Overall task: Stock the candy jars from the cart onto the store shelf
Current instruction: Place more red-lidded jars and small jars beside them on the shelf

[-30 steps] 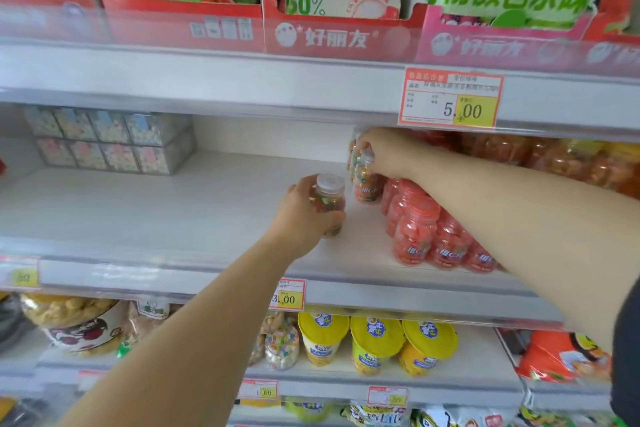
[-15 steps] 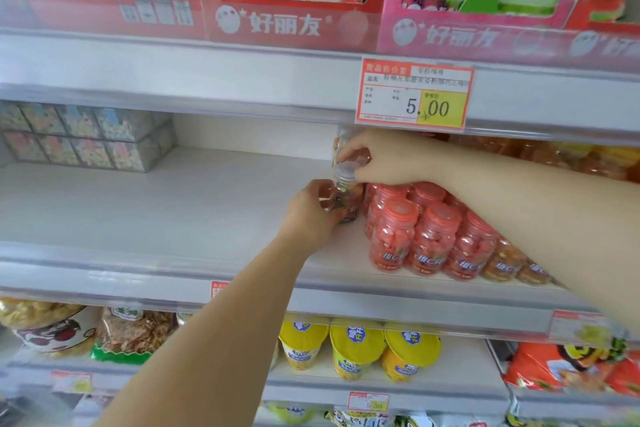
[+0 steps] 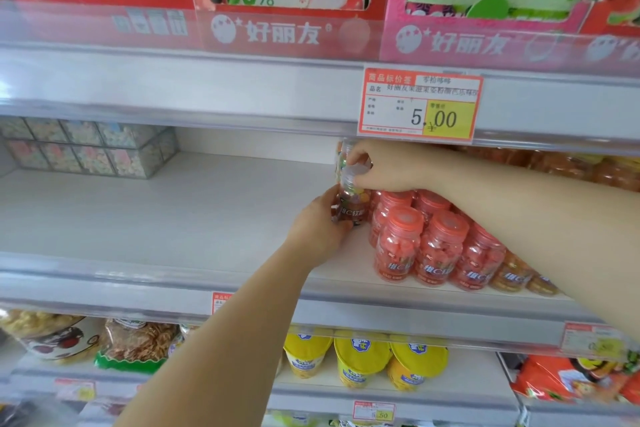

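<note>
- Over the last second the left hand (image 3: pixel 320 227) had brought its candy jar (image 3: pixel 351 210) right, beside the red-lidded jars (image 3: pixel 398 246).
- It gripped the jar's body, and the right hand (image 3: pixel 388 170) pinched the lid, apparently steadying it on the shelf (image 3: pixel 173 218).

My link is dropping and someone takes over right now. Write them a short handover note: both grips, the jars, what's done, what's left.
Left grip holds the mixed jar by its body, upright, on or just above the shelf, beside the red jars.
Right grip pinches its white lid from above.
Second mixed jar stands behind, partly hidden.
Done: red jars and orange jars sit in rows on the right.
Left: let go of this jar, then fill leftward. The cart is out of view, so the remaining stock is unknown.
</note>
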Available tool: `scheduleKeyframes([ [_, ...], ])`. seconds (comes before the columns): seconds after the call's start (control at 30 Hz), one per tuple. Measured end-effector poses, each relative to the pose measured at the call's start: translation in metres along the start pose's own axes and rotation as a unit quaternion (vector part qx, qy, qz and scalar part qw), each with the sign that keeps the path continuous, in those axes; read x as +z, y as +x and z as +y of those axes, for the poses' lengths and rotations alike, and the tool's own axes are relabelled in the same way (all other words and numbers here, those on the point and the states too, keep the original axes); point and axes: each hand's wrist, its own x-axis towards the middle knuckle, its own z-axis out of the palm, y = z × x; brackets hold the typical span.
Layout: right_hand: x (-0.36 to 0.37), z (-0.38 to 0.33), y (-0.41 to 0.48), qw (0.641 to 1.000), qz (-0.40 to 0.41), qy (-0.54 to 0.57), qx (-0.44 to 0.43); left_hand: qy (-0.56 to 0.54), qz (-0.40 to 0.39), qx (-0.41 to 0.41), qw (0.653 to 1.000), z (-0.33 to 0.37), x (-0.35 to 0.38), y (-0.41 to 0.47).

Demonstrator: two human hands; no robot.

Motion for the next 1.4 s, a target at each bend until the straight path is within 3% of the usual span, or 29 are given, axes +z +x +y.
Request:
scheduleKeyframes([
  [0.73,0.001,0.0,-0.005,0.997,-0.049,-0.063,0.015,0.004,-0.001,-0.023,1.0,-0.003,0.003,0.004],
  [0.93,-0.002,-0.011,-0.024,0.998,0.0,-0.065,-0.011,0.049,-0.001,-0.018,0.999,0.012,-0.011,-0.007],
  [1.07,0.007,-0.038,-0.061,0.992,0.064,-0.066,-0.082,0.078,0.061,0.072,0.992,0.022,-0.034,-0.06],
  [1.2,0.035,-0.07,-0.118,0.969,0.151,0.01,-0.193,0.052,0.081,0.158,0.983,0.006,-0.061,-0.153],
  [1.3,0.078,-0.095,-0.162,0.969,0.106,0.107,-0.198,0.048,0.049,0.129,0.989,-0.032,-0.072,-0.215],
  [1.4,0.146,-0.116,-0.203,0.973,0.016,0.189,-0.132,0.041,0.037,0.014,0.998,-0.096,-0.068,-0.268],
])
